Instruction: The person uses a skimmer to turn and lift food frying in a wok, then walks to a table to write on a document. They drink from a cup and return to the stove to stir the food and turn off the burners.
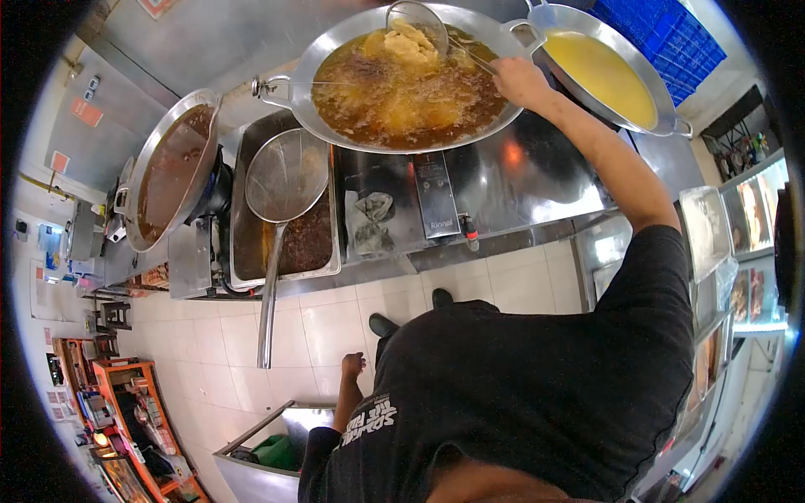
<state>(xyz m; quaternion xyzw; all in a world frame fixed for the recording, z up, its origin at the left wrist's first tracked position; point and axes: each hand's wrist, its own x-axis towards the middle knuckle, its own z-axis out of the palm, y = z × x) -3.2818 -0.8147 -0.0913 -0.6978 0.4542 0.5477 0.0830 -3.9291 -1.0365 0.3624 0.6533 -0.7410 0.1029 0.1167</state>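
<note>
The skimmer [429, 18] is lifted at the far edge of the big wok [329, 46], its wire bowl just above the oil [402, 101] and loaded with pale, lumpy fried pieces [411, 42]. The right hand [520, 80] is clamped on the end of its thin handle, over the wok's right rim, with the arm stretched well forward. The left hand [353, 365] hangs by the hip, well apart from the right, fingers curled loosely in and holding nothing that shows.

The skimmer looks stiff and light in itself, but front-heavy with the wet load at the far end of a long handle. The metal is likely hot and oily near the bowl, so the far end, where the right hand already sits, is the sensible place to hold. The fried pieces look brittle and could slide off if the bowl tips.

The oil is dark amber and foaming around more pieces. Just beside the wok, to the right, a second wok [671, 126] holds a smooth yellow liquid. Below them runs the steel surface [537, 176] with a control panel [436, 197] and a crumpled cloth [369, 222]. To the left, a large strainer [285, 176] rests on a tray [243, 218] of dark crumbs, its long handle sticking out over the tiled floor [335, 327]. Further left a third wok [142, 180], tilted, holds a brown liquid. A blue crate [662, 33] sits beyond the yellow wok.
</note>
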